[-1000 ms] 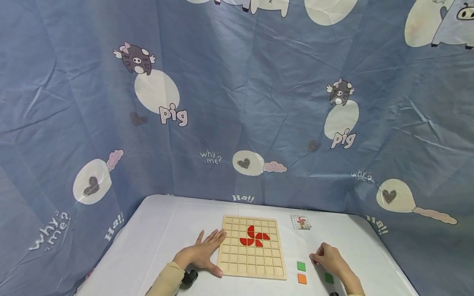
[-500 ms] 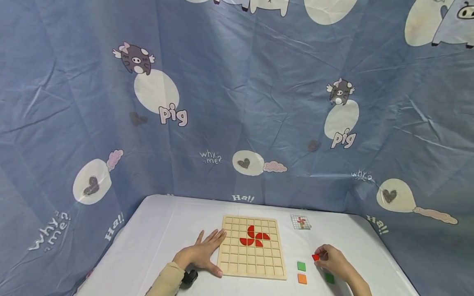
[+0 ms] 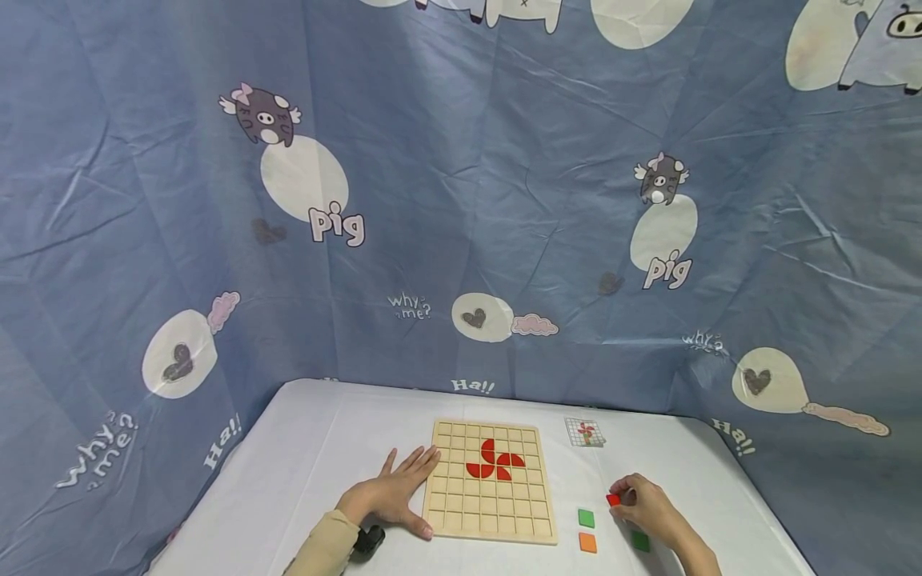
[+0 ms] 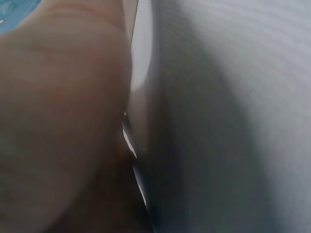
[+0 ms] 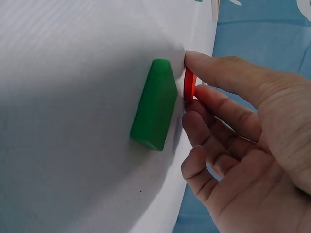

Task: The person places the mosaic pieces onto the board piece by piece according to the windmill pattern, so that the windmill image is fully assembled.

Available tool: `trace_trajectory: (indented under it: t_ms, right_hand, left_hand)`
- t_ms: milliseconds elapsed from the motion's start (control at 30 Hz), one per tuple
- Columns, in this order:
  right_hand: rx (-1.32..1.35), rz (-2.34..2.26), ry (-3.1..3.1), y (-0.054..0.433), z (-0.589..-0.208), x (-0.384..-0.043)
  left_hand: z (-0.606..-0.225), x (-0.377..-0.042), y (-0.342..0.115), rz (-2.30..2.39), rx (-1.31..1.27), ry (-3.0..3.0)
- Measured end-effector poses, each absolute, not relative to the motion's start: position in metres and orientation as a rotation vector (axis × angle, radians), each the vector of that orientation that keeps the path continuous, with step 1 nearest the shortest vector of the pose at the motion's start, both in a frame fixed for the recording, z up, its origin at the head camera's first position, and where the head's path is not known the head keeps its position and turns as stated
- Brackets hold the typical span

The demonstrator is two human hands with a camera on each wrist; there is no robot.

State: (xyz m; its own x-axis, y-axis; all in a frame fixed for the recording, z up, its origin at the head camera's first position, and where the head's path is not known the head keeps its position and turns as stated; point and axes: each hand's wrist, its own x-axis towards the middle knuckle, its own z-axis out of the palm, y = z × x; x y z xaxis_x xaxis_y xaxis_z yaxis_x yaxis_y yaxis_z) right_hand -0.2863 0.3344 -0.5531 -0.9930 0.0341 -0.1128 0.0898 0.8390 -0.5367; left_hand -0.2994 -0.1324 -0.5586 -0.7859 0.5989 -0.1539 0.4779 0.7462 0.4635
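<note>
Left hand (image 3: 392,494) spread, touching pale square wooden grid board (image 3: 497,506). Right hand (image 3: 645,507) pinching small, flat red piece (image 5: 189,86).

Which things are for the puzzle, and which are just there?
For the puzzle, it seems:
wooden board
red shapes on the board
red piece in the right hand
orange tile
green tile beside it
shadowed green piece
picture card, which shows red too

Probably just there:
pig-print backdrop
white tabletop
</note>
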Motion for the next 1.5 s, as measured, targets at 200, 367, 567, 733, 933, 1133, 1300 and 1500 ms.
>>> trace_trajectory:
  t_ms: [200, 367, 567, 733, 933, 1133, 1300, 1500]
  right_hand:
    - [0.122, -0.864, 2.906, 0.333, -0.553, -0.287]
    - [0.141, -0.885, 2.903, 0.331, -0.553, -0.288]
    - [0.139, -0.916, 2.941, 0.325, -0.553, -0.287]
    - [0.073, -0.924, 3.012, 0.313, -0.55, -0.287]
    - [-0.01, -0.967, 3.056, 0.29, -0.543, -0.289]
    - [-0.12, -1.043, 3.06, 0.264, -0.54, -0.291]
    - [-0.2, -1.072, 3.023, 0.243, -0.542, -0.292]
    - [-0.33, -1.116, 2.953, 0.224, -0.546, -0.292]
  left_hand:
    - [-0.56, -0.3, -0.133, 0.577, 0.815, 2.655]
    - [-0.559, -0.301, -0.133, 0.575, 0.798, 2.655]
    - [-0.559, -0.3, -0.133, 0.584, 0.812, 2.648]
    - [-0.559, -0.299, -0.133, 0.595, 0.828, 2.648]
    - [-0.557, -0.299, -0.133, 0.586, 0.827, 2.652]
    - [-0.557, -0.299, -0.132, 0.578, 0.836, 2.649]
    - [-0.559, -0.3, -0.133, 0.569, 0.837, 2.651]
    - [-0.559, -0.301, -0.134, 0.572, 0.825, 2.66]
